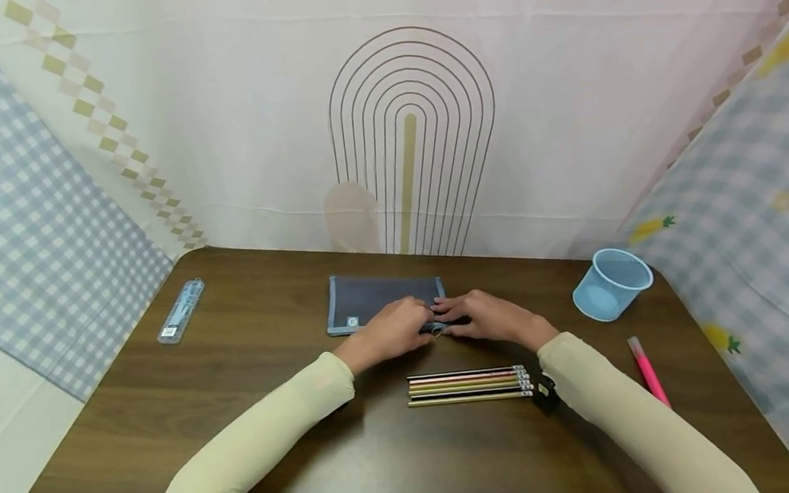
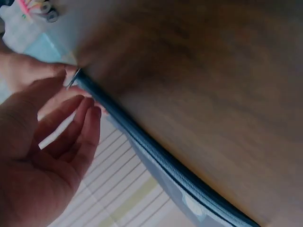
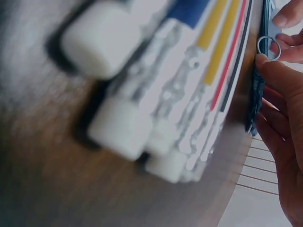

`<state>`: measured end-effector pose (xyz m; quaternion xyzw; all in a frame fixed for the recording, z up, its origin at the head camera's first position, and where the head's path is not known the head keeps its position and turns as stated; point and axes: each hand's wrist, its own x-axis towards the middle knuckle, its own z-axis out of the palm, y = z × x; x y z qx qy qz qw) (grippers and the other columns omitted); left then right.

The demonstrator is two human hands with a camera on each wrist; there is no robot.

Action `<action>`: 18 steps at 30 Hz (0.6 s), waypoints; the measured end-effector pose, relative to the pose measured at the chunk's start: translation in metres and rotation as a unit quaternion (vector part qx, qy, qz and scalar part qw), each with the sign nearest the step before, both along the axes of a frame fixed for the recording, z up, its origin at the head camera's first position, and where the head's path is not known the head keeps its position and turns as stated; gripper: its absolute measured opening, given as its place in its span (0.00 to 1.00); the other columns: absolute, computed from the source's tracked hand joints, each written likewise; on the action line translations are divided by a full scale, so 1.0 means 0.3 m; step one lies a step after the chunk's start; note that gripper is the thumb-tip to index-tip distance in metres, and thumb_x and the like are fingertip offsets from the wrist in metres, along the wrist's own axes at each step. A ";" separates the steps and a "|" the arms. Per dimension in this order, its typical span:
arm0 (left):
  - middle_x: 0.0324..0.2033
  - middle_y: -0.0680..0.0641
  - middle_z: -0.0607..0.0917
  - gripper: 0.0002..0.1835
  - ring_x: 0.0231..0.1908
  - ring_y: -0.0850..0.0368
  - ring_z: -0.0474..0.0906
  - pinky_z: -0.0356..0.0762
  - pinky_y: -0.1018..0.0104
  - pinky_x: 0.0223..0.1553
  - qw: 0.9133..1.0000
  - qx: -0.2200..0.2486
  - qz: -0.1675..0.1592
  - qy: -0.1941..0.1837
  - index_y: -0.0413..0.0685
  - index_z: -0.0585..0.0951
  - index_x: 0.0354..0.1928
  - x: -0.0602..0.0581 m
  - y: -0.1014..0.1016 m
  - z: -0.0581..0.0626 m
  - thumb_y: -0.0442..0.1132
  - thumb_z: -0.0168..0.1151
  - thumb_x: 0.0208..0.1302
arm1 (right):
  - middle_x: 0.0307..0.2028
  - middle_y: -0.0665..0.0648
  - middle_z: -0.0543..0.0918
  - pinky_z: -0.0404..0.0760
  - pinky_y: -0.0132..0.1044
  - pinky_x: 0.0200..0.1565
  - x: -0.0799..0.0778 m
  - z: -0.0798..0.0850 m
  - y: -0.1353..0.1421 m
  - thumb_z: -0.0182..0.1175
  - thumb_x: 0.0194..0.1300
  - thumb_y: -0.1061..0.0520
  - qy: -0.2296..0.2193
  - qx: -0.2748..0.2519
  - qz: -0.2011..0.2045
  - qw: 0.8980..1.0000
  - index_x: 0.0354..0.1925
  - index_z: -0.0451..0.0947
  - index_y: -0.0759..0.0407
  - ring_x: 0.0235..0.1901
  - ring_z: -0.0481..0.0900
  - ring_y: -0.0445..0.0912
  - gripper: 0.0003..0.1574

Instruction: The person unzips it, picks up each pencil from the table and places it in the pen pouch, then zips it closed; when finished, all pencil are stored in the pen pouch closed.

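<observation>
A dark blue mesh zipper pouch point(image 1: 385, 289) with lighter blue edges lies toward the back of the table. My right hand point(image 1: 492, 317) grips its zipped edge near the right corner; in the right wrist view the right thumb point(image 3: 272, 71) presses there beside a metal zipper ring point(image 3: 269, 48). At the same end, my left hand point(image 1: 395, 329) is bent close to the ring. The left wrist view shows its thumb point(image 2: 49, 87) and curved fingers point(image 2: 87, 118) apart, beside the zipper point(image 2: 156, 153). Whether they touch the ring is unclear.
Several pencils point(image 1: 469, 386) lie side by side in front of the hands, white erasers point(image 3: 120, 127) to the right. A blue mesh pen cup point(image 1: 610, 285) stands at the right, near a pink marker point(image 1: 647, 370). A blue clear-lidded case point(image 1: 181, 311) lies far left.
</observation>
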<state>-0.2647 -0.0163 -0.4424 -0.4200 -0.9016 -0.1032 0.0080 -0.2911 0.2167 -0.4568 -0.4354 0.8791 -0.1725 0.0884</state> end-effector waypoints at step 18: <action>0.30 0.50 0.87 0.07 0.31 0.60 0.82 0.79 0.67 0.34 0.998 0.059 0.037 0.010 0.48 0.84 0.30 0.010 0.036 0.014 0.35 0.64 0.68 | 0.51 0.55 0.88 0.85 0.37 0.50 0.054 -0.006 -0.009 0.62 0.71 0.59 0.094 -0.052 0.022 0.994 0.54 0.86 0.58 0.51 0.87 0.44 0.15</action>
